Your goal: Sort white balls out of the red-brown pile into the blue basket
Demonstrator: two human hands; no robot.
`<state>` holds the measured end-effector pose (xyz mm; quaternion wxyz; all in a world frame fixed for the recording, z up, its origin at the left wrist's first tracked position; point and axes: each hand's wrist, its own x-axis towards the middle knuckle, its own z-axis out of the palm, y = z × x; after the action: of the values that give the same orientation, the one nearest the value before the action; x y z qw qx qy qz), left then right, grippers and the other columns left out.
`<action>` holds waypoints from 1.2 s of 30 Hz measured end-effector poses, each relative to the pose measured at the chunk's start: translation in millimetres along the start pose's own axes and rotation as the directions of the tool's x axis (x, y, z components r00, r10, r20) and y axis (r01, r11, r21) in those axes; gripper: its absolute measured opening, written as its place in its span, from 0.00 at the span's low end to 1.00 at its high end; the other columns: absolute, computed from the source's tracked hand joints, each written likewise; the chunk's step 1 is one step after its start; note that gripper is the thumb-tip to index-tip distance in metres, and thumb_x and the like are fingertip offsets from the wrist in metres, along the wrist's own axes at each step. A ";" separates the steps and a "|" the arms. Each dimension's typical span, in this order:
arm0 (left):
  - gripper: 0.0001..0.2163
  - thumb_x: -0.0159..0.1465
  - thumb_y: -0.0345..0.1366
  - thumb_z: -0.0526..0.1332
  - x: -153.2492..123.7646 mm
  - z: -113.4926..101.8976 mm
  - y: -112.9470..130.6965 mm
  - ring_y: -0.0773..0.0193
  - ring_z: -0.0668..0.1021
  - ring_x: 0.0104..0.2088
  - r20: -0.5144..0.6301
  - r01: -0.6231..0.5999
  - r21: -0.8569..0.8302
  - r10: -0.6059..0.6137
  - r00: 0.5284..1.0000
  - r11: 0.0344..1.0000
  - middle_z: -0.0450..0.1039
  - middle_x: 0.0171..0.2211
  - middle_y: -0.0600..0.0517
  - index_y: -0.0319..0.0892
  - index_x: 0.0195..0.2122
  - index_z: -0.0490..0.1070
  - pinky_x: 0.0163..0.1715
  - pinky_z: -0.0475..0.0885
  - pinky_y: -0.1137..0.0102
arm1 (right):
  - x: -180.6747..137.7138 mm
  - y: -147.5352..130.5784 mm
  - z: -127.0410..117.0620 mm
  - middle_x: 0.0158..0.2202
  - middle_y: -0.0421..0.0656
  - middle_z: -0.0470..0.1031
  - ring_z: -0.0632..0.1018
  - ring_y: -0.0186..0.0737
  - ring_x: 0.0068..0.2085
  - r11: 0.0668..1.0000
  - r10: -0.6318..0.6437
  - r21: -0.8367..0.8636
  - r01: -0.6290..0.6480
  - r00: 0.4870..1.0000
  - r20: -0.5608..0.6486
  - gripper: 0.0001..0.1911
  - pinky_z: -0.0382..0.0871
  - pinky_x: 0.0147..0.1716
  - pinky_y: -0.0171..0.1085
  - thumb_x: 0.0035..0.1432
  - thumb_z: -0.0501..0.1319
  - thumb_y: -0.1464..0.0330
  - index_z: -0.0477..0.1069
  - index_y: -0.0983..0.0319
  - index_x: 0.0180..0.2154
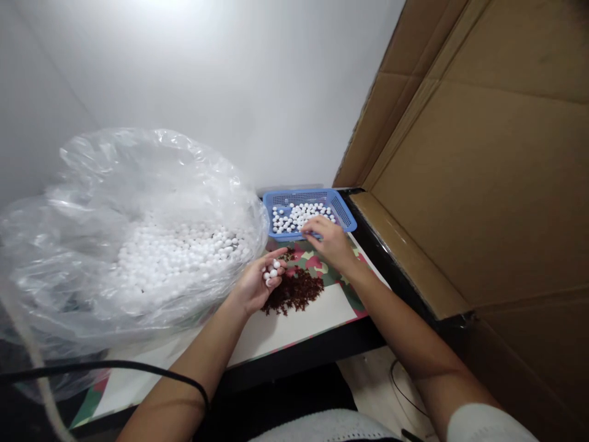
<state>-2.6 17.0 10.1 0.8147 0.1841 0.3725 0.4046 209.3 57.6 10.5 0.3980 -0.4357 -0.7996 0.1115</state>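
Observation:
My left hand (258, 283) is turned palm up, its fingers curled around several small white balls (273, 273). Over the front rim of a blue plastic basket (348, 222) hovers my right hand (327, 240), thumb and fingertips pinched together; what they hold, if anything, is too small to make out. More white balls (304, 212) lie spread across the basket floor. Just right of my left hand, a heap of dark reddish-brown small branched pieces (299, 291) rests on the table, partly on a white sheet (329, 307).
A large clear plastic bag (138, 166) full of white balls (170, 258) stands at the left. Tall cardboard (497, 153) walls off the right side, with a white wall (207, 73) behind. A black cable (115, 364) crosses my left forearm.

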 end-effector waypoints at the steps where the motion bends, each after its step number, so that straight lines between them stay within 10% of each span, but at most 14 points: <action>1: 0.17 0.59 0.23 0.56 -0.1 -0.6 -0.4 0.74 0.68 0.22 0.001 -0.016 0.021 0.016 1.000 1.000 0.69 0.29 0.47 0.31 0.51 0.67 0.13 0.57 0.82 | -7.6 -2.5 2.7 0.38 0.45 0.75 0.75 0.41 0.41 0.999 -0.039 0.018 0.037 0.993 0.108 0.08 0.68 0.42 0.39 0.60 0.58 0.75 0.75 0.61 0.37; 7: 0.04 0.61 0.30 0.61 0.9 -5.3 -6.1 0.76 0.65 0.20 0.042 -0.045 0.100 0.041 0.998 0.994 0.68 0.27 0.50 0.36 0.36 0.67 0.12 0.52 0.84 | -30.7 -0.8 24.0 0.34 0.45 0.74 0.74 0.39 0.37 0.996 -0.067 -0.032 0.089 0.903 0.424 0.09 0.65 0.36 0.35 0.59 0.57 0.77 0.75 0.63 0.34; 12: 0.11 0.59 0.35 0.66 1.7 -4.6 -8.4 0.76 0.65 0.20 0.047 -0.084 0.167 0.077 0.996 0.982 0.68 0.27 0.51 0.35 0.40 0.70 0.12 0.51 0.84 | -30.6 -3.8 28.5 0.33 0.43 0.74 0.74 0.37 0.35 0.971 0.062 0.199 -0.133 0.944 0.325 0.04 0.66 0.36 0.35 0.57 0.61 0.74 0.75 0.63 0.32; 18: 0.14 0.56 0.39 0.68 -1.4 0.1 -10.1 0.75 0.68 0.22 0.095 -0.167 0.300 0.145 0.985 0.939 0.71 0.27 0.50 0.37 0.40 0.72 0.15 0.53 0.83 | -31.9 -23.9 28.2 0.32 0.42 0.77 0.77 0.36 0.32 0.600 0.272 0.673 -0.432 0.902 0.336 0.11 0.71 0.36 0.37 0.55 0.65 0.62 0.73 0.63 0.35; 36: 0.13 0.59 0.45 0.64 -4.3 1.5 -14.9 0.73 0.71 0.25 0.117 -0.228 0.471 0.196 0.974 0.852 0.72 0.28 0.52 0.42 0.33 0.64 0.19 0.53 0.81 | -32.2 -32.2 30.0 0.25 0.40 0.76 0.76 0.35 0.27 0.526 0.355 0.704 -0.477 0.875 0.328 0.15 0.70 0.32 0.35 0.50 0.68 0.58 0.74 0.64 0.31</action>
<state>4.6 4.5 4.1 0.7053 0.4338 0.4120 0.3802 177.4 18.2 -9.8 0.4472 -0.3936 -0.5732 0.5627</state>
